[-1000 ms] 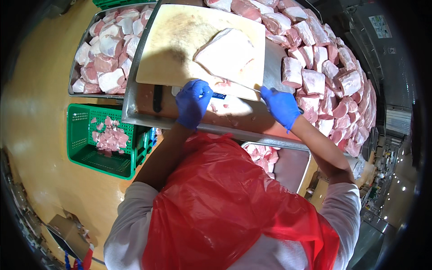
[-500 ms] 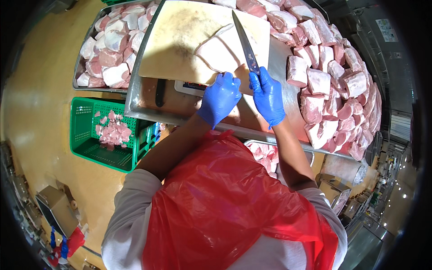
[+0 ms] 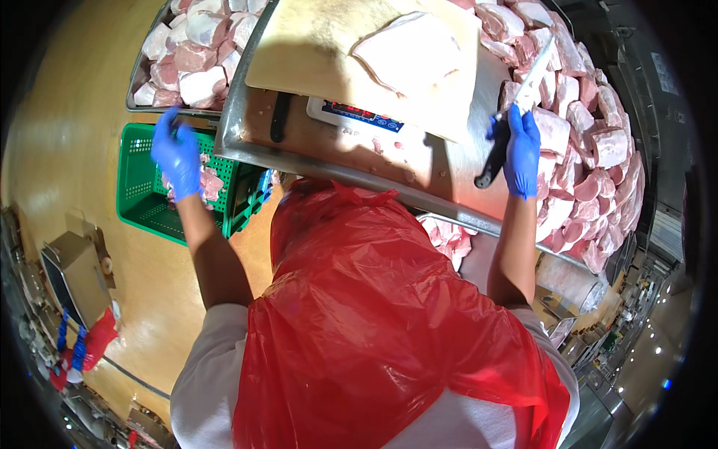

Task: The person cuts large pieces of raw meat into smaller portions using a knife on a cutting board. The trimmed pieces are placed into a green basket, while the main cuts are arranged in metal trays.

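Note:
My left hand (image 3: 178,157), in a blue glove, is over the green perforated crate (image 3: 132,196), thumb and fingers apart, with nothing visible in it. Small pink meat scraps (image 3: 212,184) lie inside the crate, partly hidden by that hand. In a blue glove too, my right hand (image 3: 522,153) grips a knife (image 3: 535,81), its blade pointing away and its black handle end showing below the fist. It is held in front of the raw meat pile. A pale, flat slab of raw meat (image 3: 410,54) rests alone on the cream cutting board (image 3: 299,52).
Beneath the board's near edge sits a digital scale (image 3: 355,114) on the metal table (image 3: 329,166). A second, black-handled knife (image 3: 280,117) lies beside it. Large meat chunks (image 3: 583,142) heap up at right; a metal tray (image 3: 134,105) of chunks stands far left.
My left hand has swung left from the board to over the crate. My right hand has moved right with the knife, away from the slab. The view has shifted slightly.

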`<state>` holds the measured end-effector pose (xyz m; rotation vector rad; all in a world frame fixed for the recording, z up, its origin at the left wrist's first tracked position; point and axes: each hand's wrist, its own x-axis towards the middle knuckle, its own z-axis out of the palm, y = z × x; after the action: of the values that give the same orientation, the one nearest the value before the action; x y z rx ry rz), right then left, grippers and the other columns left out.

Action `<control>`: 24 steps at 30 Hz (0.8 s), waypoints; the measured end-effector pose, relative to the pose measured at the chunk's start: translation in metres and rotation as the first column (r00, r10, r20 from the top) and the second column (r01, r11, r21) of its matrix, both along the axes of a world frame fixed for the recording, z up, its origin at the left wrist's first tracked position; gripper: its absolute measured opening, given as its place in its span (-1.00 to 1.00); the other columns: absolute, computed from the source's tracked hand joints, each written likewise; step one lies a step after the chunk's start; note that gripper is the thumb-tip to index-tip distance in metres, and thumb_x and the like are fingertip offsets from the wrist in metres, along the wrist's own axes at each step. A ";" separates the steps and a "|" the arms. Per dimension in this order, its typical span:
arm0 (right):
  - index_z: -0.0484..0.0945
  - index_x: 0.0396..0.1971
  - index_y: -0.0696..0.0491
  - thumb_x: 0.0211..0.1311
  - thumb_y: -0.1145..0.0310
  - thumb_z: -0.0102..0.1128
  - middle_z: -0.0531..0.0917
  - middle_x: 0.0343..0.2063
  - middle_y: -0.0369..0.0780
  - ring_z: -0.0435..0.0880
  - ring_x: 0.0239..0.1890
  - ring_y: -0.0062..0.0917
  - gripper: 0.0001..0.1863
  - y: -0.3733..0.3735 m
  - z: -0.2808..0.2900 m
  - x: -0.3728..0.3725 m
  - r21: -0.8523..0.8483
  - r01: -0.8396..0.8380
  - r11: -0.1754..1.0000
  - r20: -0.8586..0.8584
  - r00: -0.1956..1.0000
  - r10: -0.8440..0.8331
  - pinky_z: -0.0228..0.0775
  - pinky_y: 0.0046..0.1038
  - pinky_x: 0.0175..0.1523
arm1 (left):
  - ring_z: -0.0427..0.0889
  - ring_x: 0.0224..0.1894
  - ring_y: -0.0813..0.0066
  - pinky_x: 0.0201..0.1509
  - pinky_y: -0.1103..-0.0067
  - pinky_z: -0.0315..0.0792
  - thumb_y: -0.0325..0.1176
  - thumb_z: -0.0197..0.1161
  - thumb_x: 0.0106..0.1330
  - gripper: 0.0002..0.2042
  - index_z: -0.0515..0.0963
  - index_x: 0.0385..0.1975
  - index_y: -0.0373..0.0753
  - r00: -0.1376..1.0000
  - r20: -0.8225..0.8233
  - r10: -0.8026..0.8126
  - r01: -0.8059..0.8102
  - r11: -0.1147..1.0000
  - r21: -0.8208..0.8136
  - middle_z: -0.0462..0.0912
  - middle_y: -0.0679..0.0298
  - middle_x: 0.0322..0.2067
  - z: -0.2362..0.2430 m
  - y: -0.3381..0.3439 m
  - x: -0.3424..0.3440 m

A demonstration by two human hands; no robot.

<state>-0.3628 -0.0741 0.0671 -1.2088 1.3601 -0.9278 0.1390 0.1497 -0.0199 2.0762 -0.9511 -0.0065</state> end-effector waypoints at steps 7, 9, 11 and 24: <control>0.48 -0.11 0.16 0.52 0.26 0.05 0.60 -0.35 -0.24 0.60 -0.42 -0.55 -0.76 -0.073 0.019 0.118 0.040 -0.202 0.979 -0.006 0.979 0.202 0.64 -0.38 -0.22 | 0.55 0.17 0.10 0.26 0.38 0.41 -0.61 0.08 0.20 -0.53 0.44 0.18 -0.34 0.605 0.248 -0.756 0.772 0.483 -0.413 0.55 0.00 0.13 0.027 -0.175 -0.141; 0.49 -0.15 0.16 0.51 0.22 0.07 0.59 -0.36 -0.26 0.62 -0.40 -0.55 -0.73 -0.088 0.024 0.134 -0.095 -0.287 0.953 0.035 0.956 0.291 0.61 -0.42 -0.22 | 0.50 0.21 0.07 0.28 0.38 0.39 -0.68 0.05 0.11 -0.45 0.40 0.21 -0.37 0.578 0.155 -0.801 0.795 0.510 -0.328 0.51 -0.04 0.14 0.028 -0.176 -0.152; 0.53 -0.24 0.18 0.51 0.22 0.08 0.63 -0.39 -0.24 0.65 -0.33 -0.58 -0.71 -0.070 0.031 0.142 -0.228 -0.208 0.951 -0.125 0.975 0.184 0.51 -0.46 -0.28 | 0.59 0.06 0.09 0.13 0.39 0.49 -0.69 0.11 0.14 -0.43 0.35 0.24 -0.36 0.618 0.069 -0.783 0.702 0.511 -0.495 0.54 -0.02 0.03 0.023 -0.160 -0.158; 0.42 -0.22 0.12 0.47 0.25 -0.02 0.66 -0.49 0.06 0.66 -0.42 0.04 -0.78 0.025 -0.001 0.164 -0.287 -0.668 0.687 -0.870 0.482 0.105 0.45 0.00 -0.32 | 0.64 -0.44 0.24 -0.35 0.39 0.55 -0.49 0.36 0.07 -0.86 0.65 -0.36 -0.19 0.857 0.242 -0.455 0.516 0.757 -0.401 0.61 0.23 -0.51 0.013 -0.161 -0.194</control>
<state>-0.1991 -0.0495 0.0665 -2.6002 1.3190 -0.4035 -0.0555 -0.0116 -0.0065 1.3654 -1.4081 0.0745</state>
